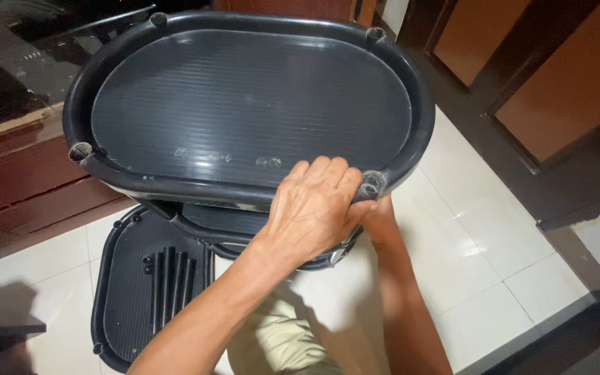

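A large black oval plastic tray point(244, 97) with round sockets at its corners is tilted up in front of me. My left hand point(314, 205) grips its near rim beside the right corner socket point(371, 182), fingers curled over the edge. My right hand point(382, 217) reaches under that same corner. Only its wrist and heel show, and the fingers are hidden behind the left hand and the tray. A second black tray point(237, 223) lies just under the first.
A third black tray point(123, 305) lies on the white tiled floor point(480, 243) at lower left, with several black rods point(171, 278) on it. A dark wooden cabinet point(22, 187) stands at left, and dark door frames point(522, 139) at right. My beige-clad knee point(279, 340) is below.
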